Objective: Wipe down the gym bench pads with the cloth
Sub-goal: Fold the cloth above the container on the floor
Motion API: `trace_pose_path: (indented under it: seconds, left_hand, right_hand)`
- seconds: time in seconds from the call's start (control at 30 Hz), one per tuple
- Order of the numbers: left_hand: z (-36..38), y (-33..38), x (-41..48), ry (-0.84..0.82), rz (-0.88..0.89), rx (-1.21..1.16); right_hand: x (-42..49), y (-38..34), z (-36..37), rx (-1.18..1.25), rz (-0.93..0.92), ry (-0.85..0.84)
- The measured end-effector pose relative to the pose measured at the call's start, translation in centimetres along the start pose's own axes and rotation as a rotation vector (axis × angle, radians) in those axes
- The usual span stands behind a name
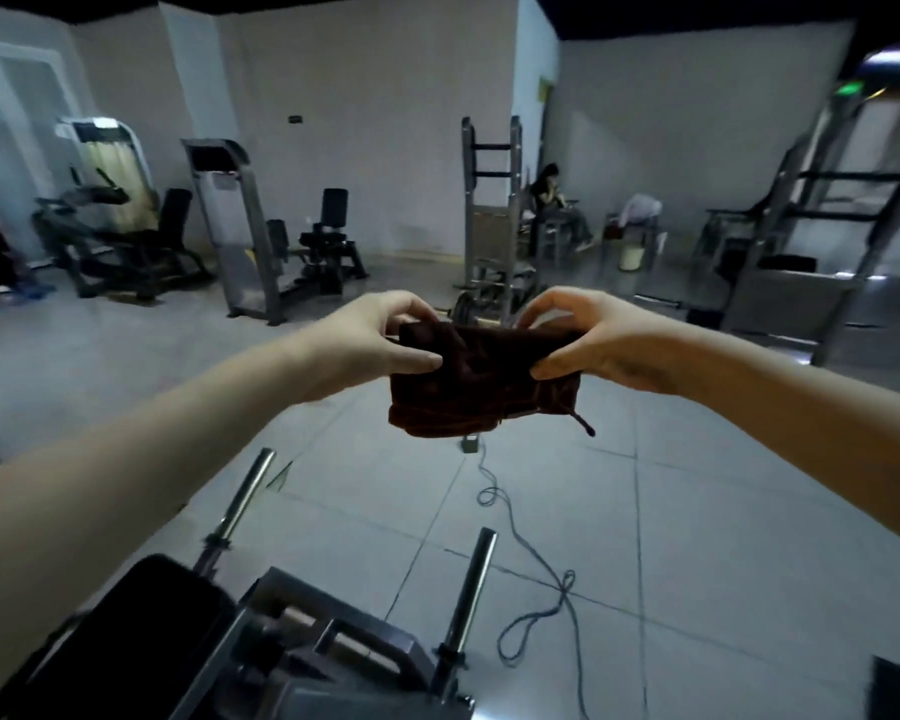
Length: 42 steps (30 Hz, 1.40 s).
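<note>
A dark brown cloth (481, 381), folded into a thick rectangle, hangs in the air at chest height in front of me. My left hand (380, 337) pinches its upper left corner between thumb and fingers. My right hand (588, 337) pinches the upper right corner the same way. A loose thread or tag dangles from the cloth's lower right. A black pad (141, 621) of the machine below me shows at the lower left, well under both hands and partly hidden by my left forearm.
Two steel bars (471, 595) stick up from the machine frame (333, 662) at the bottom. A grey cable (536, 579) loops across the tiled floor. Other gym machines (261, 231) stand along the far wall, and a seated person (554, 200) is behind a rack.
</note>
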<state>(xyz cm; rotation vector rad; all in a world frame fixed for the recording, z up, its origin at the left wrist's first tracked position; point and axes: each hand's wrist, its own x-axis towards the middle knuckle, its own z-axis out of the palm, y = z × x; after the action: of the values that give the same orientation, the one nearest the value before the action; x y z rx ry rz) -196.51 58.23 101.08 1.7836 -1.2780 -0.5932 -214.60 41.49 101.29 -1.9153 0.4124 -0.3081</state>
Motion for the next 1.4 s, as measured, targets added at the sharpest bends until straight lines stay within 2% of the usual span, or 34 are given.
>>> trace_pose_path:
  seconds: [0.3, 0.4, 0.57, 0.7, 0.77, 0.9, 1.07, 1.17, 1.4]
  left_hand:
    - [6.9, 2.3, 16.5, -0.112, 0.067, 0.012]
    - [7.7, 2.2, 21.1, -0.168, 0.111, 0.095]
    - [7.8, 1.8, 28.3, -0.146, 0.259, 0.191]
    - [8.0, 1.4, 33.9, -0.144, 0.377, 0.353]
    - [8.5, 1.1, 36.3, -0.144, 0.399, 0.349]
    - [10.3, -0.2, 41.6, -0.113, 0.390, 0.285]
    - [13.5, -0.2, 48.4, -0.088, 0.238, 0.108]
    - [15.8, 1.1, 53.3, -0.048, 0.206, 0.005]
    - [16.7, 4.1, 62.2, 0.048, 0.205, 0.003]
  right_hand:
    - [2.8, 5.6, -12.5, -0.009, -0.019, 0.249]
    - [4.7, 7.1, -15.1, -0.055, 0.017, 0.314]
    - [8.9, 8.6, -18.7, -0.094, 0.006, 0.427]
    - [12.4, 10.3, -21.3, -0.047, 0.012, 0.451]
    - [13.8, 11.2, -22.5, -0.042, 0.023, 0.464]
    - [16.8, 13.5, -26.1, -0.081, 0.000, 0.499]
    - [20.5, 18.2, -31.9, -0.041, -0.034, 0.502]
    - [22.6, 20.6, -36.3, -0.018, -0.039, 0.494]
    - [28.7, 22.4, -46.2, -0.025, -0.052, 0.503]
